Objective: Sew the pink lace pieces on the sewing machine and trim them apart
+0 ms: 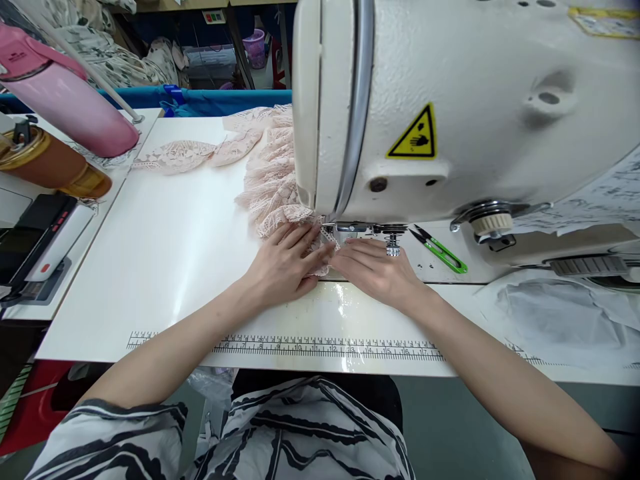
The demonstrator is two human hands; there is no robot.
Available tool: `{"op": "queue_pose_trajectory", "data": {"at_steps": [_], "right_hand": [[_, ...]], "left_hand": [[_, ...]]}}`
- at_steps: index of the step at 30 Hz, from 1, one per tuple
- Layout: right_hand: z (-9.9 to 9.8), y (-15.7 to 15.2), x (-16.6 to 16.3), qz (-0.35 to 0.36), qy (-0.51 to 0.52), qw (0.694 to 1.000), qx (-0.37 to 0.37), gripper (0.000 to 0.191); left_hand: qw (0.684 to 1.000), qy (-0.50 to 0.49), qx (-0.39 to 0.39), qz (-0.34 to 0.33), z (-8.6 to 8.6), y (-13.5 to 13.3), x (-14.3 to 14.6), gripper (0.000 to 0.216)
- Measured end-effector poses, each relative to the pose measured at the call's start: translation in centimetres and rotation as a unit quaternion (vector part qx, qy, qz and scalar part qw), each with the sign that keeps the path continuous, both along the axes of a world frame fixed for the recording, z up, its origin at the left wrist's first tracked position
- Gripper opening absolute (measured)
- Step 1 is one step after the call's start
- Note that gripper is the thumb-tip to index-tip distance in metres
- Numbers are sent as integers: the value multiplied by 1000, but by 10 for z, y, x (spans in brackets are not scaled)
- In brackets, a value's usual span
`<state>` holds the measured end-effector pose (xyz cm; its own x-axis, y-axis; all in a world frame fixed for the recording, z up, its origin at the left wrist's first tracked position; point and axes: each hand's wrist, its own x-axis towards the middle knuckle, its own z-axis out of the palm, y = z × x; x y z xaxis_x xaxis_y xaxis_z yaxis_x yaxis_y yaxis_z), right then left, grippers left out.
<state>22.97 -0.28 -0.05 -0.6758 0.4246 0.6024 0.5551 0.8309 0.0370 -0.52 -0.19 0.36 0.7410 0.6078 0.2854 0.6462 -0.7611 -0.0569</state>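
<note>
Pale pink lace fabric (273,170) lies gathered in ruffles to the left of the sewing machine (330,120), with a strip of it trailing left across the table. My left hand (287,260) rests flat on the near edge of the lace, fingers stretched toward the needle area. Close beside it, my right hand (377,270) lies at the presser foot, its fingertips on or next to the lace edge. Part of the right fingers is hidden under the machine head, and the needle is hard to make out. Green thread snips (440,250) lie right of my right hand.
A printed ruler (320,348) runs along the table's front edge. Left stand a pink bottle (75,93), a brown cup (55,163) and a black device (37,233). White fabric (565,313) lies at the right, and a blue cloth edge (225,102) borders the back.
</note>
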Motion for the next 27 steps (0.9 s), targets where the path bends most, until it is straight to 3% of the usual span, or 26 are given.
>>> {"op": "queue_pose_trajectory", "data": {"at_steps": [8, 13, 18, 22, 27], "right_hand": [[7, 1, 1, -37, -25, 999, 15, 16], [7, 1, 3, -50, -34, 998, 14, 14], [1, 1, 6, -10, -6, 1000, -6, 18], [-3, 0, 1, 33, 27, 998, -41, 19], [-4, -4, -9, 21, 26, 999, -39, 18]], "left_hand": [[1000, -6, -14, 5, -1, -1, 2, 50], [999, -38, 24, -23, -4, -1, 2, 39], [989, -80, 77, -102, -3, -3, 1, 24], [988, -75, 92, -101, 3, -4, -1, 18], [991, -72, 79, -80, 7, -3, -3, 20]]}}
